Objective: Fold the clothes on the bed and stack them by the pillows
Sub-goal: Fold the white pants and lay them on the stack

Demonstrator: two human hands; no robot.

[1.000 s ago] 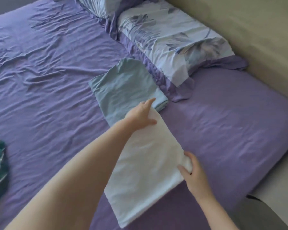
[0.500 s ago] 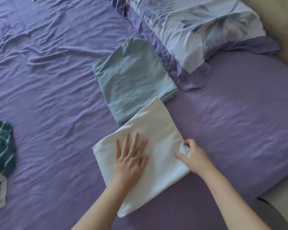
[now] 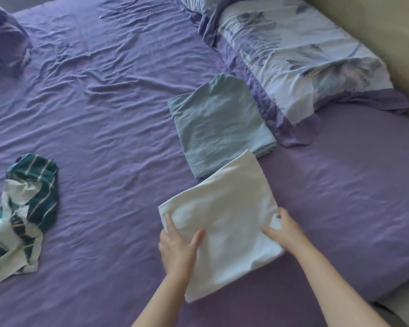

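Note:
A folded white garment [image 3: 224, 223] lies on the purple bed sheet [image 3: 104, 114], its far corner overlapping a folded light-blue garment [image 3: 217, 128]. The blue one sits right beside the floral pillow [image 3: 305, 60]. My left hand [image 3: 177, 246] holds the white garment's left edge, thumb on top and fingers along the edge. My right hand [image 3: 286, 232] grips its right edge, thumb on top and fingers curled round the side. A crumpled green-and-white striped garment [image 3: 26, 208] lies unfolded at the far left.
A purple bundle of cloth [image 3: 3, 36] sits at the top left corner. A beige headboard [image 3: 376, 31] runs behind the pillow. The mattress edge [image 3: 387, 291] drops off at the lower right. The sheet between the striped garment and the folded pile is wrinkled.
My left hand left the top of the white garment, where it pressed flat, and now holds its left edge. My right hand stays on the right edge.

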